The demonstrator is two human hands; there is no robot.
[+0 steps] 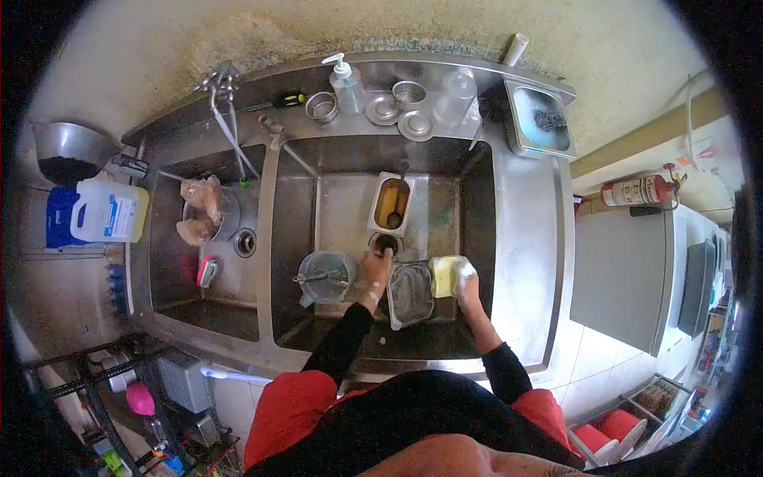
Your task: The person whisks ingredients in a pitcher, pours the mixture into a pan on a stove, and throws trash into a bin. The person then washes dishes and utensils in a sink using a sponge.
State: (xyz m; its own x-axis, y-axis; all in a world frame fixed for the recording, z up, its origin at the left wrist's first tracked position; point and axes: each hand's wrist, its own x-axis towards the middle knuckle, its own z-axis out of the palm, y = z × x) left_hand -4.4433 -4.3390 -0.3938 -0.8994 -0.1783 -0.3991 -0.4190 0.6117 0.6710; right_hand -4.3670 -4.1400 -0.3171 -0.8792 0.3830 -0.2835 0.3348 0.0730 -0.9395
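My left hand (377,269) is closed on the rim of a small round metal cup (385,243) with a dark inside, low in the right sink basin (334,191). In my right hand (467,286) is a yellow sponge (445,277), with white foam over the fingers. Between the hands lies a rectangular clear container (411,296), tilted in the basin. Just beyond the cup sits a rectangular metal pan (392,203) holding brownish liquid and a dark-looking ladle (398,208). A clear plastic jug (326,277) with a metal utensil across it stands left of my left hand.
The left basin holds a metal pot (222,215) with plastic bags and a red-and-white brush (208,272). Along the back ledge stand a pump bottle (347,87), small metal bowls (322,106) and a clear bottle (455,97). A soapy metal tray (542,119) sits back right.
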